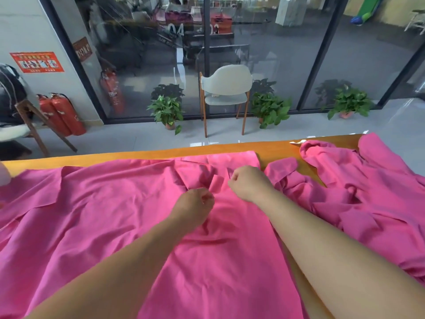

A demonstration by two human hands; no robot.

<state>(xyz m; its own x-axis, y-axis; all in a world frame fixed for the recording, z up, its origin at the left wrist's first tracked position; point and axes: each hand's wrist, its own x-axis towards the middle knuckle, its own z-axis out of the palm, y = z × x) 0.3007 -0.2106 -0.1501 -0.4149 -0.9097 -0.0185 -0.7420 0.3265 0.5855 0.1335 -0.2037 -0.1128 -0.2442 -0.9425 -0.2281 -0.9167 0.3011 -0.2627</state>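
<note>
A large pink cloth [96, 203] lies spread and wrinkled over an orange-brown table [147, 154]. Near the middle of the far side, my left hand [195, 204] pinches a small raised fold of the cloth [216, 183] between curled fingers. My right hand [249, 183] is curled into a fist just to the right of that fold, gripping the cloth beside it. Both forearms reach in from the bottom edge. What lies inside the right fist is hidden.
A second heap of pink cloth [368, 180] is bunched on the table's right side. A small white scrap [297, 141] lies at the far edge. Beyond the table stand a pale chair [226, 93], potted plants [167, 111], red fire extinguishers [62, 113] and a glass wall.
</note>
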